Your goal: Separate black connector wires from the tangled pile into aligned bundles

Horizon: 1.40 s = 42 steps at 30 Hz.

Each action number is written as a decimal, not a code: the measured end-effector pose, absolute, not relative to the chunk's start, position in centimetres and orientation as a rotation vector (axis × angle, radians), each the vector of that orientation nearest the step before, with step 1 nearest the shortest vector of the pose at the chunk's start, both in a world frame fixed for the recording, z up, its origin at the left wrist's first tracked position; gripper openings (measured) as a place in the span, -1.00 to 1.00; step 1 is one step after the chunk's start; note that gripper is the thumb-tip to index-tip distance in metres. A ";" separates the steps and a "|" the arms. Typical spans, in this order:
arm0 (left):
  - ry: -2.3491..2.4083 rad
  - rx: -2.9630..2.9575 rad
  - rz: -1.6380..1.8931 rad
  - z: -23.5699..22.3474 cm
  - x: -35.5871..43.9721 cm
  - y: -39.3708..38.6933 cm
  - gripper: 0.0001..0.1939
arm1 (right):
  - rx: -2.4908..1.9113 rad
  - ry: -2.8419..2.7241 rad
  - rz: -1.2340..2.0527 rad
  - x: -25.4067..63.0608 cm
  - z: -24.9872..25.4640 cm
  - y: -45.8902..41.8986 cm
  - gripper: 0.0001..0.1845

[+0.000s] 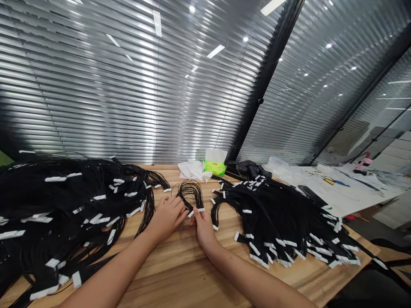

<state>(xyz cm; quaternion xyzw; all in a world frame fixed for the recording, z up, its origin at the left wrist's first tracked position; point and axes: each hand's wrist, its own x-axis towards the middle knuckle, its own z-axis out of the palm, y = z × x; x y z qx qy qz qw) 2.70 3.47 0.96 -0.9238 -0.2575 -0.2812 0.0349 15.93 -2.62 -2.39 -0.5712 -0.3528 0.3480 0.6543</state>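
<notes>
Maybe to keep the white ends [201,209] close, the right hand [204,230] pinched the black wire loop [198,193] on the bench [180,273]; the left hand [168,216] curled beside it, its hold hidden.

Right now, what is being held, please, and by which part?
A looped black wire bundle: the right hand pinches one white end; the left hand is at the other, its exact hold hidden.

The hands [169,214] hide part of the black cable loop [197,191].
</notes>
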 end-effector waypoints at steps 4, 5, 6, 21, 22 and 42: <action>-0.926 -2.845 -0.957 0.8 2.3 3.7 -0.66 | -1.196 -0.747 0.835 15.8 -1.9 -1.8 -0.42; -0.993 -2.870 -0.960 0.7 2.2 3.7 -0.65 | -1.169 -0.725 0.857 15.9 -1.8 -1.7 -0.41; -1.053 -2.905 -0.960 0.6 2.2 3.7 -0.65 | -1.151 -0.702 0.879 16.0 -1.8 -1.7 -0.41; -1.225 -3.191 -1.411 -0.1 2.5 5.2 -0.66 | -0.899 -0.499 1.170 15.7 -0.9 -2.8 -0.42; -1.248 -3.202 -1.503 -0.2 2.5 5.3 -0.64 | -0.871 -0.489 1.201 15.6 -0.7 -3.0 -0.44; -1.364 -2.731 -2.504 -0.3 2.5 5.2 -0.71 | -0.782 -0.639 1.410 14.7 -0.1 -4.1 -0.54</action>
